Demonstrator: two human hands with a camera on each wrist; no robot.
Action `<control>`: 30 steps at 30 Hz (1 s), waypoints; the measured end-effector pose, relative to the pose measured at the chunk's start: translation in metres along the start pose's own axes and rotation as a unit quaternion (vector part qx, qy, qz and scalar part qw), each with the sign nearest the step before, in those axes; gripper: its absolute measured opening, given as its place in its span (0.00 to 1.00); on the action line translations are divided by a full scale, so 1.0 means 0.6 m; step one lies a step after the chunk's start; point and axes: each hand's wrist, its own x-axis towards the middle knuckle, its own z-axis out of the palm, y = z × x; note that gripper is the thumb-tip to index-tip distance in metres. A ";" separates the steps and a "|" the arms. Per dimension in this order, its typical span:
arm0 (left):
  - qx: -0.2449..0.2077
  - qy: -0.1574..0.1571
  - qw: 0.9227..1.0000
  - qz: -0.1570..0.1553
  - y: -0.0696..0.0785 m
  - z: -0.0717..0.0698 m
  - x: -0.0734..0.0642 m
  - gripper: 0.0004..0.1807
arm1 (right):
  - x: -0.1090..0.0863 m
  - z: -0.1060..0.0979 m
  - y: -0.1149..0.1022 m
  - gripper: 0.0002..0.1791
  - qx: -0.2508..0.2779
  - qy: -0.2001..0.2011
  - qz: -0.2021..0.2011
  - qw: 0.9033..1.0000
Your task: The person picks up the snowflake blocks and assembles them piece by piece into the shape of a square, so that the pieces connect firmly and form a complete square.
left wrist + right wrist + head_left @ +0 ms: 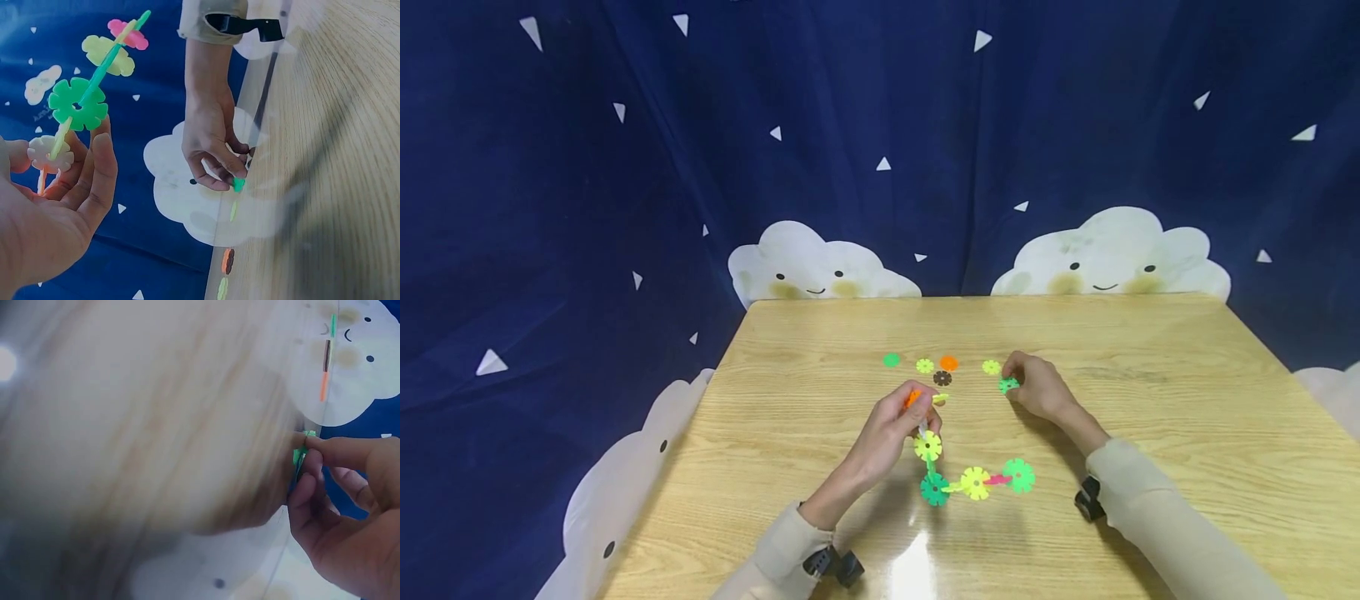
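Note:
In the head view my left hand holds up a chain of notched plastic discs by its orange disc. From there the chain runs down through a yellow disc to a dark green disc, then right through another yellow disc to a light green disc. A whitish disc shows at the fingers in the left wrist view. My right hand pinches a single green disc low at the tabletop, fingertips at its edge.
Loose discs lie farther back on the wooden table: green, yellow, orange, dark brown and another yellow disc. A dark blue curtain with white clouds hangs behind the table and along its left side.

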 end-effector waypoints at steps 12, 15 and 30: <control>0.009 -0.004 1.000 0.002 0.004 0.002 0.003 0.22 | -0.018 -0.001 -0.021 0.02 0.049 0.009 -0.009 0.999; 0.006 -0.003 1.000 0.000 0.004 0.003 0.004 0.22 | -0.030 0.000 -0.036 0.03 0.088 0.008 -0.011 0.996; 0.020 -0.007 1.000 -0.001 0.000 -0.001 0.003 0.23 | -0.090 -0.035 -0.150 0.09 0.277 -0.007 -0.030 0.960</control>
